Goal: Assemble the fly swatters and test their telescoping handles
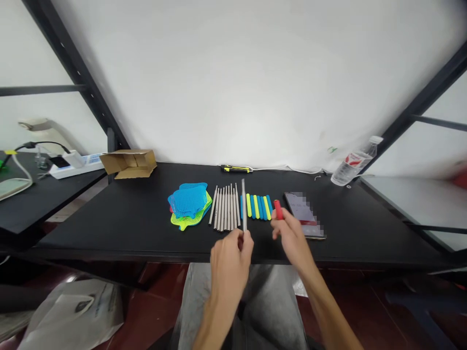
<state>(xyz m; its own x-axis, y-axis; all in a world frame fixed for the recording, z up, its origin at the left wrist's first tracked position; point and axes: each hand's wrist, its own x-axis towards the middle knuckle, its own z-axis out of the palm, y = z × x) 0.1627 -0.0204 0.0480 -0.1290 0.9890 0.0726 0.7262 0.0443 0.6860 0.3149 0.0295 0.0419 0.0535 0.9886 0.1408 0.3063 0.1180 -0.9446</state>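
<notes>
My left hand [230,257] is closed on the lower end of a silver metal rod [244,201], which stands nearly upright. A short red handle sleeve [278,210] is pinched in my right hand [290,238], slightly blurred and apart from the rod. Just beyond my left hand lies a row of several similar metal rods [226,209]. To their right are several blue and yellow handle sleeves [256,207], side by side. Left of the rods is a pile of perforated plastic fly swatter heads [188,200], with blue on top, yellow-green below and a bit of red at the edge.
A phone [304,214] lies right of the sleeves on the black table [120,218]. Along the wall are an open cardboard box [134,164], a black-and-yellow utility knife [236,169], a white cable and a plastic bottle [352,165]. A power strip [78,166] stands further left.
</notes>
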